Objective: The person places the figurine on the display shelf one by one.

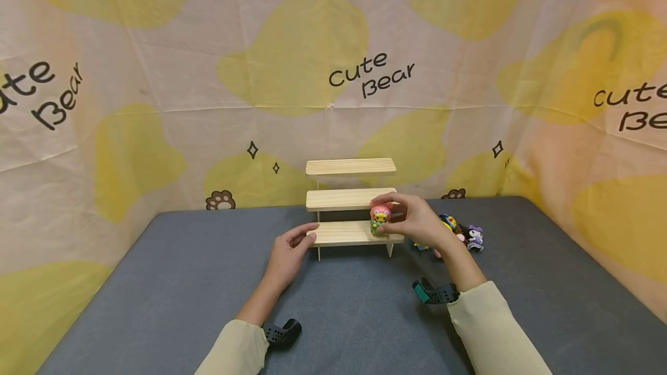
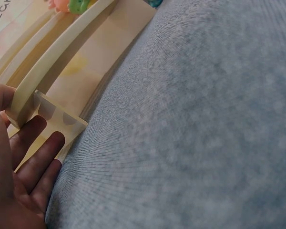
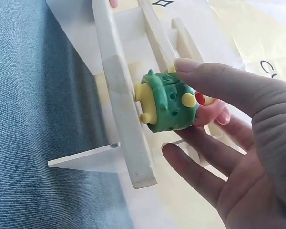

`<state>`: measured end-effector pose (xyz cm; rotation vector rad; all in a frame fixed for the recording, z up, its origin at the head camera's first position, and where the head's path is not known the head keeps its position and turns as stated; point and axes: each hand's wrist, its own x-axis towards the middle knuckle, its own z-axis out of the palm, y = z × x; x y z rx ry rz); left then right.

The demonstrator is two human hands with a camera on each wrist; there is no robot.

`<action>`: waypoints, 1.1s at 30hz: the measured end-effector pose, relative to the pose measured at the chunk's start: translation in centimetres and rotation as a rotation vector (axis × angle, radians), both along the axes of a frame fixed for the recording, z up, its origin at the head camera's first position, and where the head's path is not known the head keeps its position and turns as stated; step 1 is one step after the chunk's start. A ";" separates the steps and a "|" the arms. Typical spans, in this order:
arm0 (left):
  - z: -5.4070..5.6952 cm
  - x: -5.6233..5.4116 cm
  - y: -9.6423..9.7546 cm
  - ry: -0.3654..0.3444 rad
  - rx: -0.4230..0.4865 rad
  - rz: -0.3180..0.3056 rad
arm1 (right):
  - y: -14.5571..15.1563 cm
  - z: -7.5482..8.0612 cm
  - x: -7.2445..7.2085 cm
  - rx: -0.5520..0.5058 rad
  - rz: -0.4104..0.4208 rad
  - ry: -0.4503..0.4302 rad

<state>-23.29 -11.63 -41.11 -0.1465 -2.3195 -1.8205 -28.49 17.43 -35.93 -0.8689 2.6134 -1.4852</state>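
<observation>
A small toy figurine [image 1: 381, 220] with a pink head and green body is pinched by my right hand [image 1: 423, 221]. It is upright at the right end of the lowest tier of a three-tier wooden display stand [image 1: 344, 234]. In the right wrist view, the figurine's yellow feet [image 3: 147, 102] are right at the pale board, with the thumb on the green body and the other fingers around its far side. My left hand [image 1: 289, 253] grips the left end of that same tier. The left wrist view has several of its fingers [image 2: 43, 160] extended below the board, beside a clear leg [image 2: 62, 109].
Several more small figurines [image 1: 475, 238] are grouped on the grey tabletop [image 1: 198, 282] right of the stand, partly hidden by my right hand and forearm. A printed cloth [image 1: 292, 57] hangs behind the table. Dark bands [image 1: 436, 292] are on both wrists.
</observation>
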 end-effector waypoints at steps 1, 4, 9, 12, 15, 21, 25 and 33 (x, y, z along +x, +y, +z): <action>0.0 0.0 0.0 -0.004 0.003 0.000 | 0.0 0.0 0.0 0.008 -0.003 0.006; -0.2 -0.2 -0.1 -0.012 0.006 0.001 | 0.1 0.1 0.1 0.035 -0.012 0.026; -0.2 -0.2 -0.1 -0.019 0.007 0.001 | 0.0 0.2 0.1 0.072 -0.043 0.063; -0.2 -0.1 -0.1 -0.019 0.008 0.001 | -0.1 0.2 0.1 0.092 -0.064 0.092; -0.1 -0.1 -0.1 -0.019 0.008 0.003 | -0.1 0.3 0.2 0.102 -0.074 0.106; -1.1 -0.8 -0.2 -0.008 0.007 0.010 | 0.0 0.4 0.2 0.093 -0.071 0.107; -2.7 -2.0 -0.4 0.011 0.006 0.012 | 0.0 0.4 0.2 0.103 -0.060 0.128; -3.1 -2.3 -0.5 0.008 0.013 0.014 | 0.1 0.4 0.2 0.128 -0.040 0.150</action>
